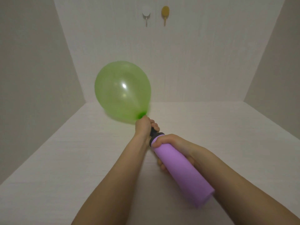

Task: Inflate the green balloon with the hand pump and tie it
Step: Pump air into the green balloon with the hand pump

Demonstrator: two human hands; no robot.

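pale walls (194, 62) | white hook (146, 14), yellow hook (165, 13) | whitish surface (65, 159)

No words, labels, brand names, numbers or signs can be read anywhere in this view.

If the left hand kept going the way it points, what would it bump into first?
The green balloon. The left hand grips its neck at the tip of the purple pump and points straight at the round body just ahead.
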